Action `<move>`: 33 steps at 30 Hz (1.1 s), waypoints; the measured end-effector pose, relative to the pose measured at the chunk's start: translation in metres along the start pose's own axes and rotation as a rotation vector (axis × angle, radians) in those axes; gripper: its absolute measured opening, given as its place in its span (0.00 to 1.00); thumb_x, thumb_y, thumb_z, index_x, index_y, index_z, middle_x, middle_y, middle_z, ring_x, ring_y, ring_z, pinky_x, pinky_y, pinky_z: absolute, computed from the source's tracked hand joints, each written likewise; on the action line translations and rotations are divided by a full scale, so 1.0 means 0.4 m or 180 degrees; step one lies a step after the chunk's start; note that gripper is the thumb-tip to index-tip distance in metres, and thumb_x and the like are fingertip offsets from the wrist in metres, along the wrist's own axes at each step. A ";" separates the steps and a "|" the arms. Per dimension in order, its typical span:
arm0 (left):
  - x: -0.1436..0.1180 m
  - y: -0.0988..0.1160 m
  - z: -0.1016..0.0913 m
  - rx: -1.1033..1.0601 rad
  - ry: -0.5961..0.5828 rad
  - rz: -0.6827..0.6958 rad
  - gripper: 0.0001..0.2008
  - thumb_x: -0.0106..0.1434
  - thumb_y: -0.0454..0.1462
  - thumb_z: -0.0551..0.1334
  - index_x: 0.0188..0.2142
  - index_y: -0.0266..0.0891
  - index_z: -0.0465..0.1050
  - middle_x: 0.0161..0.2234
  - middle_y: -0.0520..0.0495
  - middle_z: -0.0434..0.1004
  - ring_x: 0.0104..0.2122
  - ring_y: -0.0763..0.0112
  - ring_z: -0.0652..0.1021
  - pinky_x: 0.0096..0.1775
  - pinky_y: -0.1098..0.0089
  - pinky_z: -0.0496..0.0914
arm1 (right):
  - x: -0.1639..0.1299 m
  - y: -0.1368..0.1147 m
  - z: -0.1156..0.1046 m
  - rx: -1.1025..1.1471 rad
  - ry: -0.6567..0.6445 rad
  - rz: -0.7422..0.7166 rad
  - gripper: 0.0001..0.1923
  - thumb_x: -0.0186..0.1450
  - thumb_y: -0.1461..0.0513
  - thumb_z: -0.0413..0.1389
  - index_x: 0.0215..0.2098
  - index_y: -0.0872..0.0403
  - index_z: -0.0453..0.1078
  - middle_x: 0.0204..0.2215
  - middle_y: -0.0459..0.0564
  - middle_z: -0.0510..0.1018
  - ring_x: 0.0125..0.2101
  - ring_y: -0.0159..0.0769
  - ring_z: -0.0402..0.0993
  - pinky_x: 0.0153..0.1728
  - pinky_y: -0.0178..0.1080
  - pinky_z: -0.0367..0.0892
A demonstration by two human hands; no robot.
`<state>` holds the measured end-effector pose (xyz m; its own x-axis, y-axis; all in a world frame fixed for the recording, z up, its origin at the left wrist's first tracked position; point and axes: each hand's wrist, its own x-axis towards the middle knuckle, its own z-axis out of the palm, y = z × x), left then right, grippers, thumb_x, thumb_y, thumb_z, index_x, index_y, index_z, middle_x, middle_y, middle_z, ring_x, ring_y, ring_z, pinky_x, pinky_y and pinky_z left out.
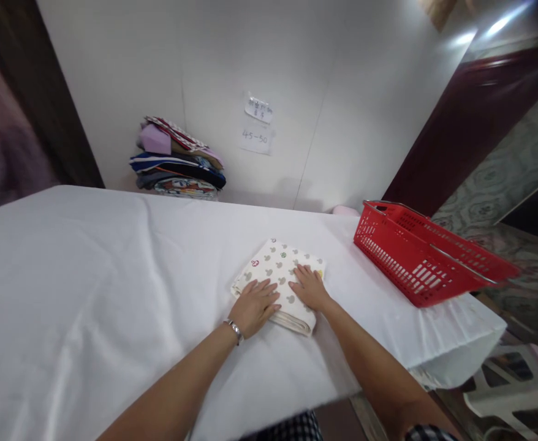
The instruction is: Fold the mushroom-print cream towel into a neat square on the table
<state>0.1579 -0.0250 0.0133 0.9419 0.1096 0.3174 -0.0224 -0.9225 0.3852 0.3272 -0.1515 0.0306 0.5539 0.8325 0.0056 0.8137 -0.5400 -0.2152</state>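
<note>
A folded cream cloth printed with small grey shapes [280, 269] is lying flat near the middle of the bench [89, 275], which is wearing a white, slightly wrinkled cover. Both hands are resting on the near part of that folded cloth. The left hand [254, 304] is lying palm down with its fingers spread out flat over the cloth's near left corner, gripping nothing, and a silver bracelet [234, 331] is sitting on its wrist. The right hand [310, 286] is lying just beside it, also open and flat, its fingers pointing toward the far side and pressing on the cloth's right half without closing around it. To the right of the cloth, well apart from it, a red plastic basket with slotted walls and metal handles [425, 257] is sitting at a tilt near the bench's right edge. At the far side, against the white wall [342, 92], a stack of folded, many-coloured fabrics [177, 162] is sitting on the bench. Two small paper notes [257, 125] are hanging on that wall, to the right of the stack.
</note>
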 end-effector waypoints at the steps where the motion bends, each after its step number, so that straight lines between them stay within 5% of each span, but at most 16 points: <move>1: 0.000 0.000 -0.001 -0.0033 0.0011 -0.0016 0.18 0.66 0.45 0.46 0.49 0.49 0.68 0.56 0.53 0.64 0.58 0.64 0.60 0.58 0.55 0.50 | -0.007 -0.006 -0.001 0.0031 -0.0096 0.0081 0.28 0.65 0.51 0.42 0.60 0.54 0.53 0.62 0.54 0.51 0.62 0.43 0.40 0.58 0.52 0.37; 5: 0.002 -0.024 -0.012 -0.0043 0.0443 -0.0399 0.17 0.66 0.43 0.46 0.43 0.47 0.72 0.53 0.52 0.68 0.56 0.65 0.62 0.56 0.58 0.54 | -0.052 -0.014 0.005 0.0422 0.0090 0.0330 0.27 0.64 0.51 0.44 0.58 0.53 0.57 0.62 0.54 0.51 0.62 0.44 0.40 0.58 0.52 0.36; 8: 0.005 -0.066 -0.028 0.0024 0.1022 -0.1298 0.17 0.63 0.41 0.50 0.48 0.42 0.70 0.54 0.46 0.66 0.57 0.62 0.61 0.55 0.60 0.56 | -0.110 -0.009 0.046 0.0906 0.0427 0.0532 0.27 0.61 0.51 0.47 0.56 0.52 0.61 0.62 0.50 0.49 0.63 0.44 0.36 0.59 0.51 0.40; 12: 0.010 -0.096 -0.047 -0.0518 0.0796 -0.2344 0.23 0.61 0.37 0.53 0.56 0.36 0.61 0.52 0.42 0.69 0.50 0.63 0.70 0.51 0.66 0.63 | -0.167 -0.004 0.116 0.1749 0.0862 0.0819 0.25 0.59 0.55 0.48 0.54 0.54 0.64 0.63 0.49 0.47 0.62 0.42 0.37 0.59 0.46 0.47; 18: -0.026 -0.039 -0.055 -0.0923 0.0558 -0.2771 0.28 0.56 0.34 0.55 0.57 0.35 0.57 0.50 0.41 0.69 0.47 0.63 0.72 0.46 0.68 0.65 | -0.156 0.049 0.135 0.2281 0.1242 0.0730 0.25 0.54 0.63 0.49 0.51 0.55 0.67 0.62 0.50 0.51 0.61 0.42 0.44 0.58 0.45 0.50; 23: -0.100 0.015 -0.051 -0.1287 0.0193 -0.2514 0.32 0.53 0.38 0.59 0.58 0.36 0.55 0.41 0.43 0.74 0.37 0.65 0.76 0.39 0.69 0.68 | -0.146 0.129 0.080 0.1825 0.0920 -0.0005 0.23 0.54 0.65 0.48 0.48 0.55 0.70 0.59 0.53 0.59 0.59 0.43 0.51 0.57 0.47 0.52; 29: -0.077 0.049 -0.059 -0.0087 0.0798 -0.1779 0.29 0.57 0.42 0.57 0.57 0.35 0.56 0.59 0.39 0.55 0.58 0.59 0.59 0.56 0.61 0.56 | -0.163 0.027 0.015 0.0219 0.1018 -0.0321 0.22 0.62 0.60 0.45 0.55 0.54 0.63 0.61 0.52 0.53 0.62 0.43 0.39 0.59 0.52 0.39; 33: -0.053 0.076 -0.018 0.0342 0.0244 -0.1114 0.26 0.61 0.45 0.53 0.57 0.41 0.57 0.61 0.45 0.52 0.61 0.59 0.51 0.59 0.52 0.46 | -0.179 0.011 0.033 0.0096 0.0644 0.0012 0.26 0.65 0.52 0.43 0.58 0.54 0.58 0.61 0.53 0.54 0.62 0.45 0.41 0.57 0.55 0.43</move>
<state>0.1348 -0.0526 0.0245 0.8585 0.4490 0.2479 0.3357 -0.8574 0.3901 0.2890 -0.2118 0.0165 0.5836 0.7870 0.2002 0.8076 -0.5366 -0.2447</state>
